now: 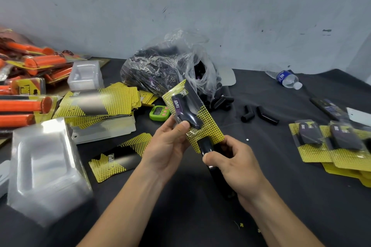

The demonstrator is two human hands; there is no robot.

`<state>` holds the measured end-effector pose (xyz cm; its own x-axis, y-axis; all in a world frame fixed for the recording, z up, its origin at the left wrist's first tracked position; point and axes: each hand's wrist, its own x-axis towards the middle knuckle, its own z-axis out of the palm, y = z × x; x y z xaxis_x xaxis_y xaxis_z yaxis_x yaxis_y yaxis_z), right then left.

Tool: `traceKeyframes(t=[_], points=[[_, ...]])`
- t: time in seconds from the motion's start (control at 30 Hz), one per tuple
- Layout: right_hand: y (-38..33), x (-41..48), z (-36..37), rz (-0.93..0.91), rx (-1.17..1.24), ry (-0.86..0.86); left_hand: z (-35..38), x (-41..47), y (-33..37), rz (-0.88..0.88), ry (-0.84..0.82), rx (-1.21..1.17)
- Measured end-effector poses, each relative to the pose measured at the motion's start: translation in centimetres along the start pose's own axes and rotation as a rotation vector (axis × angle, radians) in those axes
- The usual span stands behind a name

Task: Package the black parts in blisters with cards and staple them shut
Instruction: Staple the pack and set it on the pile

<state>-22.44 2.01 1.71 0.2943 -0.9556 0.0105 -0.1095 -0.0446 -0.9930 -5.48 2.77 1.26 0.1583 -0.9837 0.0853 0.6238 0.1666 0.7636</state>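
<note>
My left hand [169, 143] grips a filled blister pack [192, 114] above the table's middle: a clear shell over a yellow dotted card, with a black part labelled TAPER inside. My right hand [234, 163] grips a black stapler [210, 158] whose jaw sits over the pack's lower edge. A clear plastic bag [166, 66] of black parts lies behind. Loose black parts [259, 115] lie to the right. Card stacks [100, 104] and a single card [118, 157] lie to the left. Empty clear blisters [44, 166] stand stacked at near left.
Finished packs [331, 142] pile up at the right. Orange-handled packaged items [26, 86] fill the far left. A green timer [159, 112] sits by the cards, another blister stack [85, 75] behind them. A water bottle [287, 78] lies at back right. The table has a black cloth [281, 196].
</note>
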Motion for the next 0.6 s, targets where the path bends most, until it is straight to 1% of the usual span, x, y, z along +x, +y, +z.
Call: traceKeyframes(t=[0.07, 0.13, 0.17, 0.23, 0.3, 0.33, 0.4, 0.43, 0.5, 0.53, 0.6], points=[[-0.3, 0.0, -0.6, 0.066, -0.027, -0.099, 0.0, 0.1, -0.1, 0.014, 0.062, 0.033], [-0.7, 0.1, -1.4, 0.172, -0.023, -0.238, -0.2, 0.2, -0.3, 0.038, 0.171, 0.070], [-0.8, 0.3, -1.9, 0.228, -0.004, -0.266, -0.4, 0.2, -0.3, 0.045, 0.234, 0.086], [-1.1, 0.4, -2.7, 0.321, 0.023, -0.241, -0.9, 0.4, -0.2, 0.029, 0.339, 0.102], [-1.0, 0.7, -3.2, 0.343, -0.060, -0.151, -1.3, 0.6, 0.2, -0.020, 0.395, 0.113], [-0.8, 0.8, -3.3, 0.335, -0.132, -0.078, -1.4, 0.6, 0.4, -0.048, 0.393, 0.128], [-0.4, 0.9, -3.2, 0.260, -0.334, 0.089, -1.5, 0.6, 0.4, -0.105, 0.350, 0.169], [-0.2, 0.9, -3.0, 0.191, -0.445, 0.167, -1.5, 0.4, 0.4, -0.128, 0.318, 0.184], [-0.1, 0.5, -2.3, -0.036, -0.610, 0.312, -1.2, 0.0, 0.4, -0.152, 0.239, 0.179], [-0.3, 0.1, -1.9, -0.172, -0.615, 0.371, -1.0, -0.1, 0.4, -0.157, 0.203, 0.167], [-0.5, -0.5, -1.3, -0.365, -0.509, 0.425, -0.5, -0.3, 0.5, -0.155, 0.155, 0.149]])
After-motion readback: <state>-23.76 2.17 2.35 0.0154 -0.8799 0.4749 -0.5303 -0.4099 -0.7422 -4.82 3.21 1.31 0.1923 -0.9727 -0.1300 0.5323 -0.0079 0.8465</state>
